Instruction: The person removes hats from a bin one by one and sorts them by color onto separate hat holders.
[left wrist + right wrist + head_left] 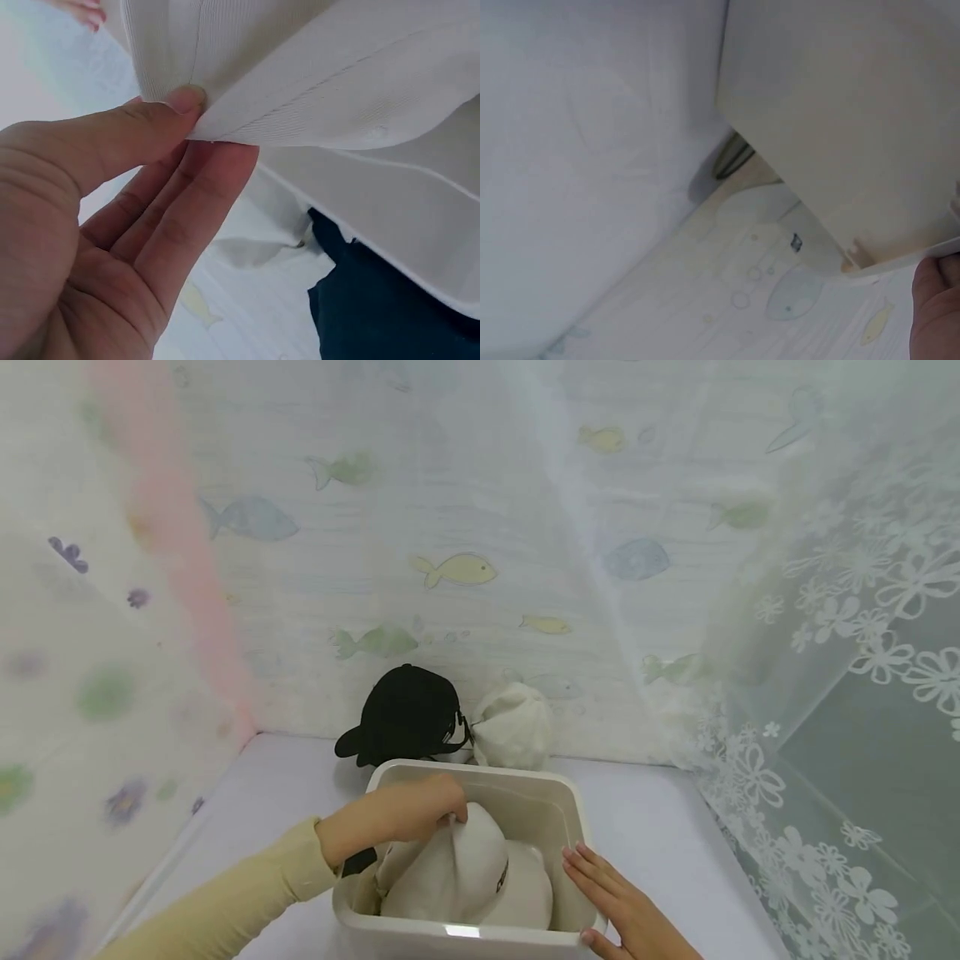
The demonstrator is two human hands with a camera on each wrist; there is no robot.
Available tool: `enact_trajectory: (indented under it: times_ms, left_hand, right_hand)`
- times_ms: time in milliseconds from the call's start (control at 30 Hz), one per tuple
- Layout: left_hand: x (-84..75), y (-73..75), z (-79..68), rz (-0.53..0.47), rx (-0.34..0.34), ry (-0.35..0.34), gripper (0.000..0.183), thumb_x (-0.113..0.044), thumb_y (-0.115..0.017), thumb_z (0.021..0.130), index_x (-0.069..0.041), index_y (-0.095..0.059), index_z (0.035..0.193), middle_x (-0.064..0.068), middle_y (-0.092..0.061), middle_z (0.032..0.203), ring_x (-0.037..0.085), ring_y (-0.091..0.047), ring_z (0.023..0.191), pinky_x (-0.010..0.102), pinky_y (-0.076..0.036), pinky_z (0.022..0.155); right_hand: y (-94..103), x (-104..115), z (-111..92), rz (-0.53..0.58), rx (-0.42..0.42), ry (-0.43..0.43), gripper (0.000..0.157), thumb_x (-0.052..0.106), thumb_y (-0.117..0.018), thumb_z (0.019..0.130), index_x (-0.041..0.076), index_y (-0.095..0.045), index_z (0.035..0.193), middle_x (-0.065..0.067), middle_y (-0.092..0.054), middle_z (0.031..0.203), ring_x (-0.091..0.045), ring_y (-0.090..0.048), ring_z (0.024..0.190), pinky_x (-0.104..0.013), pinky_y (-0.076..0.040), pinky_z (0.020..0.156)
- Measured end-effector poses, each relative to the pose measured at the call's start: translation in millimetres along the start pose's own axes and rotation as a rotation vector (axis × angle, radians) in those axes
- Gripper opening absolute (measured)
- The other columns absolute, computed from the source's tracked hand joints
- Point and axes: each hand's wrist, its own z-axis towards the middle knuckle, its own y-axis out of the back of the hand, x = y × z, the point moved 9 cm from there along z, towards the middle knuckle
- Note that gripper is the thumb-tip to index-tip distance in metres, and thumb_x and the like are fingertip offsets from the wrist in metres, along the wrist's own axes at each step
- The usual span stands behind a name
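The cream cap [330, 90] is matt woven cloth with a fine rib and stitched seams, and the tub [525, 935] looks like smooth moulded plastic, its rim glossy enough to throw back a bright glare. The black cap [408, 714] is dull, matt cloth, while the pale hat [517, 727] looks like softer fabric with a creased surface. The table [637, 843] has a smooth, matt finish, the fish curtain [457, 568] is thin, filmy material, the flowered curtain [832, 860] sheer netting, and the sleeve [285, 870] matt fabric
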Motion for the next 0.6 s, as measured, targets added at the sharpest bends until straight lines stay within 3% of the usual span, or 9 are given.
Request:
enact_trajectory:
  times_ms: [133, 267, 367, 600]
  left_hand:
    - [3.3, 8.2, -2.0, -0.007, -0.029, 0.017, 0.027, 0.015, -0.069, 0.083, -0.005, -0.079, 0.097, 0.002, -0.075, 0.096, 0.014, -0.068, 0.095, 0.026, -0.055, 0.087]
    - [6.2, 21.0, 0.3, -0.010, -0.042, 0.048, 0.029, 0.014, -0.066, 0.087, -0.006, -0.080, 0.102, 0.002, -0.073, 0.097, 0.014, -0.066, 0.095, 0.027, -0.055, 0.087]
    - [4.8, 34.2, 4.0, -0.007, -0.048, 0.038, 0.028, 0.012, -0.066, 0.089, -0.007, -0.080, 0.102, 0.002, -0.071, 0.094, 0.011, -0.064, 0.089, 0.025, -0.054, 0.081]
    - [0.3, 61.7, 8.6, 0.021, -0.123, 0.003, 0.022, 0.009, -0.070, 0.089, -0.004, -0.080, 0.103, 0.003, -0.074, 0.098, 0.014, -0.068, 0.094, 0.032, -0.056, 0.088]
  right_hand:
    - [-0.4, 2, 1, 0.013, -0.005, 0.010, 0.065, 0.042, -0.044, 0.108, -0.009, -0.043, 0.149, -0.017, -0.039, 0.161, -0.028, -0.027, 0.153, -0.021, -0.014, 0.125]
    - [0.8, 4, 1, 0.027, -0.017, 0.027, 0.064, 0.040, -0.046, 0.108, -0.010, -0.044, 0.148, -0.018, -0.039, 0.160, -0.029, -0.028, 0.153, -0.022, -0.015, 0.125]
    - [0.9, 4, 2, 0.025, -0.023, 0.032, 0.064, 0.041, -0.044, 0.109, -0.010, -0.044, 0.148, -0.017, -0.039, 0.160, -0.029, -0.028, 0.153, -0.022, -0.015, 0.125]
    - [1.0, 3, 2, 0.022, -0.026, 0.023, 0.064, 0.042, -0.044, 0.109, -0.009, -0.045, 0.148, -0.016, -0.039, 0.160, -0.028, -0.028, 0.153, -0.021, -0.015, 0.124]
